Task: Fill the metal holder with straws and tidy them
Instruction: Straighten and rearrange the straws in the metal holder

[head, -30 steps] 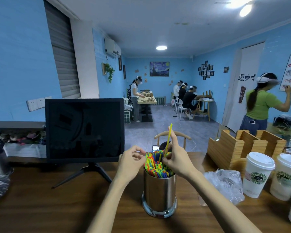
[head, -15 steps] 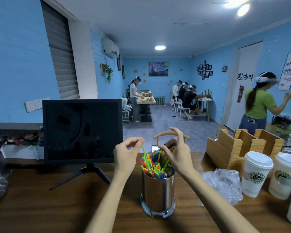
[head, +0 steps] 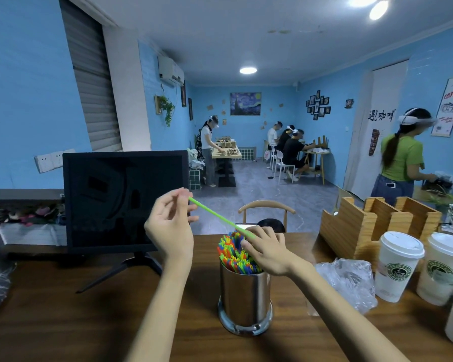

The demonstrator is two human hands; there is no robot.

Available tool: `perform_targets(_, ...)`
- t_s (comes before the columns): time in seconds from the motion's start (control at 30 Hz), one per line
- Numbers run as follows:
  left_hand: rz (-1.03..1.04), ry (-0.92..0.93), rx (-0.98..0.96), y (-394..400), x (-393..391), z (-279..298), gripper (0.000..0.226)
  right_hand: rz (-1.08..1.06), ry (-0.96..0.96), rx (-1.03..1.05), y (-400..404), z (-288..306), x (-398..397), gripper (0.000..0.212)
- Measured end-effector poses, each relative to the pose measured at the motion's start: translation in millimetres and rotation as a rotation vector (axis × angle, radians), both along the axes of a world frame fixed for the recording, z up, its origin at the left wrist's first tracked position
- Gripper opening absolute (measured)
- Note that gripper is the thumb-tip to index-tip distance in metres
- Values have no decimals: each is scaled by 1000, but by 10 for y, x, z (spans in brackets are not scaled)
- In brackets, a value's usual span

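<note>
With the holder [head: 245, 296] nearly full, a green straw [head: 215, 216] is being pinched by the left hand [head: 171, 226] and guided by the right hand [head: 266, 253].

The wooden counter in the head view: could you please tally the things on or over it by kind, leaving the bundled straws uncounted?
Monitor: 1
Metal holder: 1
Loose green straw held by left hand and right hand: 1
Lidded paper cups: 2
Wooden organiser: 1
Clear plastic bag: 1
Total: 7
</note>
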State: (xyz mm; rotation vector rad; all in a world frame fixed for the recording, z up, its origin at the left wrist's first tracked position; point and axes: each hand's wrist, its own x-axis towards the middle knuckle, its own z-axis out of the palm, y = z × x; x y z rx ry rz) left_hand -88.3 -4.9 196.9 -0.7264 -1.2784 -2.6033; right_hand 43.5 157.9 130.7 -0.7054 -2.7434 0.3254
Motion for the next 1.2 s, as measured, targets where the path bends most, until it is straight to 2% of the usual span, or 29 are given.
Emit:
perform_targets(0.1, -74, -141, 36, 61, -1, 0, 7, 81, 231, -86, -63, 43, -4, 39)
perform_targets(0.2, -170, -241, -14, 155, 24, -139, 5, 264, 594, -524, -204, 171, -9, 27)
perform_targets(0.27, -217, -269, -83, 208, 35, -287, 4, 275, 798, -733, -254, 285, -18, 24)
perform_targets(0.33, -280, -265, -180, 233, 20, -426, 4, 251, 948, -885, -267, 380, -31, 24)
perform_targets(0.4, -317, -149, -376, 239, -23, -556, 7, 213, 1016, -928, -231, 442, -40, 20)
perform_targets(0.47, -267, 34, -612, 235, -62, -661, 5, 164, 995, -808, -157, 452, -40, 18)
perform_targets(0.53, -122, 180, -782, 213, -88, -714, 4, 143, 971, -635, -112, 452, -24, 17)
perform_targets(0.63, -32, 238, -900, 162, -82, -713, 6, 70, 1011, -468, -93, 441, 19, 3)
perform_targets(0.7, -51, 239, -937, 148, -73, -714, 6, 2, 975, -308, -64, 383, 18, 22)
perform_targets(0.83, -33, 242, -962, 156, -58, -699, 5, 10, 813, -103, 10, 235, -31, 87)
perform_targets(0.9, -9, 225, -970, 151, -38, -679, 6, -21, 709, -76, 8, 197, -28, 102)
perform_targets(0.97, -3, 201, -1002, 133, -31, -670, 13, -55, 595, -59, -7, 150, -19, 106)
perform_targets(1.07, 5, 155, -1071, 134, -57, -682, 17, -64, 475, -32, 2, 83, -14, 88)
perform_targets(1.17, 12, 129, -1024, 161, -73, -680, 14, -77, 448, 30, 18, 66, -20, 28)
perform_targets(1.2, 20, 142, -994, 169, -65, -662, 12, -88, 430, 41, 3, 68, -14, 14)
